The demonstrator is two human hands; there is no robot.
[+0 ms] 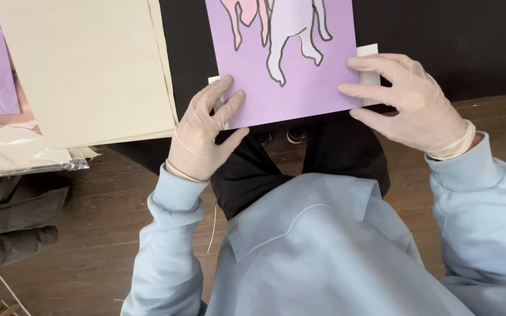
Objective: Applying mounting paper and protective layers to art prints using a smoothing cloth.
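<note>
**Head view: purple sheet pinched at both lower corners**

The sheet (300, 88) lies flat on the black bench (469, 41), its long axis running away from the person. The left hand (203, 137) pinches its near-left corner; the right hand (408, 102) clamps its right edge. Both wear thin gloves. The matte paper carries pale outlined shapes. Cream boards (89, 64) lie left of the left grip

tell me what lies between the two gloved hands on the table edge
In the head view, the lower part of the purple sheet with outlined figures spans the gap between the left hand and the right hand; both hands rest on its side edges.
</note>
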